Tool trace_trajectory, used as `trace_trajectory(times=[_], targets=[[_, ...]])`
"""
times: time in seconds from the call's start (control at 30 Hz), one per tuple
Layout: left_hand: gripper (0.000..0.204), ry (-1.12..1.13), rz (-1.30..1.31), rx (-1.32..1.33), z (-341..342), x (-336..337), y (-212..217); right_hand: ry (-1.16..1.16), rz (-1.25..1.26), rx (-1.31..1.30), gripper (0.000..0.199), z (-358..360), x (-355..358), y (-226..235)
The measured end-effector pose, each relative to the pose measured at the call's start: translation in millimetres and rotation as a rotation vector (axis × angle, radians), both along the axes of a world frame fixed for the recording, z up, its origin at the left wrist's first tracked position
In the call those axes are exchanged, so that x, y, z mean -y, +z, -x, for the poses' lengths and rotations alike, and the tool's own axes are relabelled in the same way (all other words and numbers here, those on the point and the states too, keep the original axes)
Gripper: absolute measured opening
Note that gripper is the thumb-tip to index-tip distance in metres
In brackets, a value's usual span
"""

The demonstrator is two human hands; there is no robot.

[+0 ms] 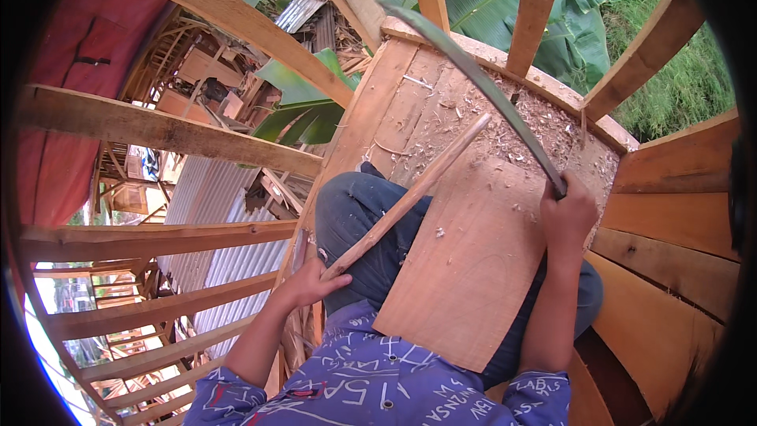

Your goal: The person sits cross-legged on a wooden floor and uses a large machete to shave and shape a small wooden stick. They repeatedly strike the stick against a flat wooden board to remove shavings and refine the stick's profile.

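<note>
My left hand (310, 283) is closed round the lower end of a slim wooden stick (410, 196), which slants up and to the right across my lap. The stick's far end is shaved to a rounded taper. In my right hand (569, 213) is the handle of a machete (489, 87); its long, dark, curved blade reaches up and left, above the stick and apart from it. A wide flat board (465, 260) lies across my legs between my two hands, with a few shavings on it.
Pale wood shavings (505, 130) litter the plank floor (390, 102) in front of me. Wooden posts and rails (173, 130) stand around it, with a plank wall (670, 217) on the right. Beyond lie banana leaves (505, 16), corrugated metal sheets (213, 213) and a red sheet (87, 55).
</note>
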State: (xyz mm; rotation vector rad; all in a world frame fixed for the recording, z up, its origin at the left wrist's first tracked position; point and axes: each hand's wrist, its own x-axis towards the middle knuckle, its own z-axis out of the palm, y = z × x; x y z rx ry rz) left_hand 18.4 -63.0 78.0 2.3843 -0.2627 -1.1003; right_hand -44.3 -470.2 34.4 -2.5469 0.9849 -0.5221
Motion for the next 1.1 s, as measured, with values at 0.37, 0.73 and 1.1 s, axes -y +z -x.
trace_trajectory(times=[0.37, 0.73, 1.1], targets=[[0.081, 0.018, -0.254, 0.222, 25, 6, -6, 0.046, 0.178, -0.214, 0.016, -10, -12, -37], [0.068, 0.237, -0.099, 0.491, 61, 1, -24, 0.131, -0.036, -0.155, 0.043, -12, 62, -70], [0.059, 0.315, -0.032, 0.611, 72, -3, -32, 0.217, 0.172, 0.058, 0.030, -13, 10, -62]])
